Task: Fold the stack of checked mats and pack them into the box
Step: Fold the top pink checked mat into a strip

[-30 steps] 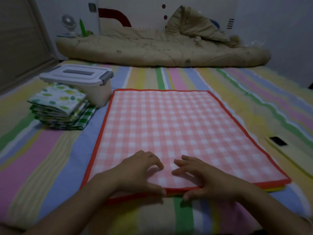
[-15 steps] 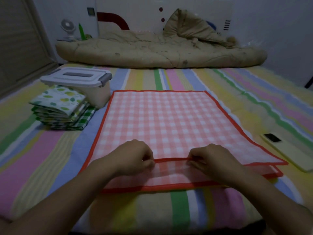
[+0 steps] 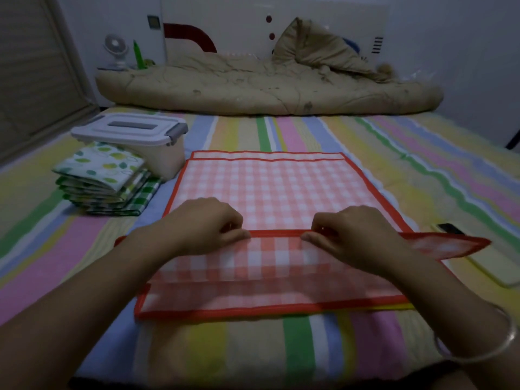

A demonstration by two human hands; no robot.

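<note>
Dim room, striped sheet [image 3: 253, 347] on a bed, beige quilt [image 3: 253, 85] lying along the far end. The top pink mat [image 3: 267, 192] is lying flat mid-bed on the stack [image 3: 253, 302]. The left hand [image 3: 205, 223] and right hand [image 3: 354, 232] are each pinching its near red edge, raised off the stack. Risk: both grips are sitting near the middle, so the right corner is sagging out towards the phone [image 3: 489, 263], and I'd expect a skewed fold. The next mat down could also drag along. The box [image 3: 166, 161] is sitting far left with its lid shut, so it needs opening before packing. Count: two hands, one box, one folded pile [image 3: 104, 175] touching it (layers uncountable), at least two pink mats plus one yellow edge [image 3: 394, 306] below, one phone.
</note>
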